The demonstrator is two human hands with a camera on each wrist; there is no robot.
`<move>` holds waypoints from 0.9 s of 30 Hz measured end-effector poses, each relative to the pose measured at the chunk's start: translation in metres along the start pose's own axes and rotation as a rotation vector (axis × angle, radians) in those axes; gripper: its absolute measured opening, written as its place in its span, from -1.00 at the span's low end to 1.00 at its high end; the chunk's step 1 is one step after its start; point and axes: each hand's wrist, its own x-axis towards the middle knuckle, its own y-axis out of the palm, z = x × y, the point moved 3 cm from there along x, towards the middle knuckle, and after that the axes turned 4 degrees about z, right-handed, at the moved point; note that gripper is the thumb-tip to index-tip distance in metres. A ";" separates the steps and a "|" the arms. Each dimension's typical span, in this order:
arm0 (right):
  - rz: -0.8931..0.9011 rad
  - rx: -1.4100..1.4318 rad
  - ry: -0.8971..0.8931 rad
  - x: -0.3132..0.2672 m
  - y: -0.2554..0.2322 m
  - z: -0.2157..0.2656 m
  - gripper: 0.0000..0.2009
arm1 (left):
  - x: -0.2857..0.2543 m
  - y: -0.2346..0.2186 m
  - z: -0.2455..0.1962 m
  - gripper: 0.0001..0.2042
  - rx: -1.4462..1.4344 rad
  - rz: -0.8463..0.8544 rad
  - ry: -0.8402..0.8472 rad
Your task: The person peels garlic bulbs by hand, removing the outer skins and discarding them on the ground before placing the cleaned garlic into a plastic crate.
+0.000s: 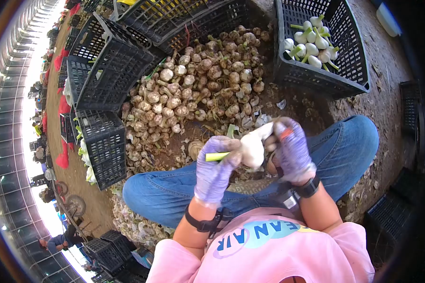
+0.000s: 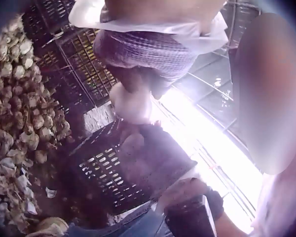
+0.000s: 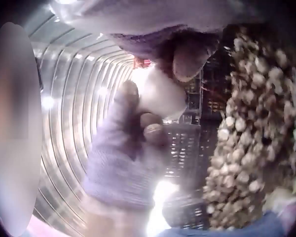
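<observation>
Both gloved hands, we record, are closed on one white garlic bulb (image 1: 252,150). From the head view, we find the left hand (image 1: 214,168) gripping it at the stem side, with the green stem (image 1: 216,156) projecting past the fingers. We find the right hand (image 1: 293,150) pinching the pale strip (image 1: 265,130) that extends from the bulb's other side. The bulb is held above the person's crossed legs, in blue jeans (image 1: 167,191). Beyond the hands we note a large heap of soiled garlic (image 1: 198,89) on the ground. To its right stands a black crate (image 1: 311,76) containing clean white bulbs (image 1: 320,43) with green stems; further dark crates (image 1: 109,155) stand to the left of the heap and behind it. Each wrist carries a black strap (image 1: 203,222).

In the left wrist view, we observe the left glove at the top, its fingertips on the bulb. The dark perforated crate lies behind the bulb and the heap along the left edge; the right fingers are too blurred for us to confirm their contact.

In the right wrist view, we see the bulb between both hands, the left fingers against it from below and the right fingers from above. The heap fills the right side.
</observation>
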 end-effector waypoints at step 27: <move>0.366 -0.316 0.229 -0.028 0.027 0.011 -0.76 | 0.025 -0.015 0.018 -0.77 -0.439 0.211 0.111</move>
